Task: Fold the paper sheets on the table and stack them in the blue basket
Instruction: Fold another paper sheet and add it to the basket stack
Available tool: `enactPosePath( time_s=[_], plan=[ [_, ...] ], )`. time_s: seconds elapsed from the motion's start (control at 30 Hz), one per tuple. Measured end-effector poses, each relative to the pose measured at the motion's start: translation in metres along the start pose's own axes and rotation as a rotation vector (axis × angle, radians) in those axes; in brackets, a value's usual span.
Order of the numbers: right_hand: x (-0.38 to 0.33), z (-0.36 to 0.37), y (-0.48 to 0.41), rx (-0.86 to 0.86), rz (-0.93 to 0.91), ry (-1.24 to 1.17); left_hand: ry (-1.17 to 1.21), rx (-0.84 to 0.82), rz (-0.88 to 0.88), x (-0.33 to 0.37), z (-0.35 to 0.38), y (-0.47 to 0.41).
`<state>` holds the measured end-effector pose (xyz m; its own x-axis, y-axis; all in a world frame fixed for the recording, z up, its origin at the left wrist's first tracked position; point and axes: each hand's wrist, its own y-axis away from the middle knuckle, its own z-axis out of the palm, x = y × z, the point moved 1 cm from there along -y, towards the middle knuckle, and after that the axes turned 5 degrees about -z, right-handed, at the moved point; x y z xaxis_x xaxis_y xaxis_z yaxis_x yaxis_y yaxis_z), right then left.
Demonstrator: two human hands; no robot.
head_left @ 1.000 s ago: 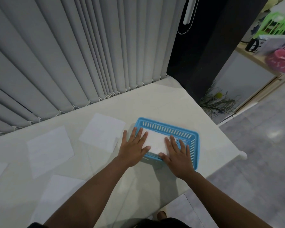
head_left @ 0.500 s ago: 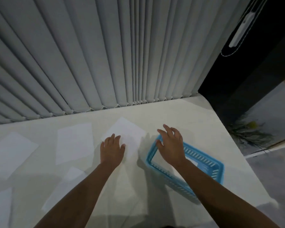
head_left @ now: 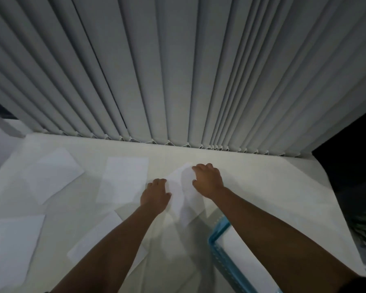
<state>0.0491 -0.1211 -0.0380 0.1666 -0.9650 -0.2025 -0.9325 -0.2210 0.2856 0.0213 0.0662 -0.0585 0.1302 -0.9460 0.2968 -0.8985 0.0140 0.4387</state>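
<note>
A white paper sheet (head_left: 183, 195) lies on the pale table (head_left: 262, 182), just beyond the blue basket (head_left: 219, 246). My left hand (head_left: 155, 195) rests on the sheet's left edge with its fingers curled down onto it. At the sheet's far right corner my right hand (head_left: 207, 180) has its fingers bent over the paper's edge. The basket sits at the lower right, mostly hidden under my right forearm, with folded white paper (head_left: 239, 250) inside. Several more flat sheets, such as one (head_left: 124, 179), lie to the left.
Grey vertical blinds (head_left: 178, 70) hang along the table's far edge. Other sheets lie at the far left (head_left: 55, 177), near left (head_left: 11, 248) and under my left forearm (head_left: 97, 235). The table's right edge drops to a dark gap (head_left: 351, 166).
Both hands left the basket and moved forward and left onto the nearest flat sheet. The view swung left, so the basket now sits at the lower right.
</note>
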Motion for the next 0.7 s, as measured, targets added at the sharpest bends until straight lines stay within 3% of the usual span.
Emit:
enactPosePath(
  time_s=[0.27, 0.43, 0.57, 0.7],
  plan=[
    [-0.008, 0.012, -0.035, -0.105, -0.031, -0.066, 0.181, 0.086, -0.067, 0.006, 0.003, -0.016],
    [-0.006, 0.016, -0.04, -0.124, -0.036, -0.053, 0.123, 0.085, -0.037, 0.013, 0.001, -0.02],
    [-0.005, 0.014, -0.037, -0.05, -0.048, -0.035, -0.007, 0.181, 0.104, 0.015, 0.002, -0.019],
    [0.002, 0.006, -0.031, 0.092, -0.118, -0.034, 0.07, 0.278, 0.206, 0.013, -0.002, -0.015]
  ],
)
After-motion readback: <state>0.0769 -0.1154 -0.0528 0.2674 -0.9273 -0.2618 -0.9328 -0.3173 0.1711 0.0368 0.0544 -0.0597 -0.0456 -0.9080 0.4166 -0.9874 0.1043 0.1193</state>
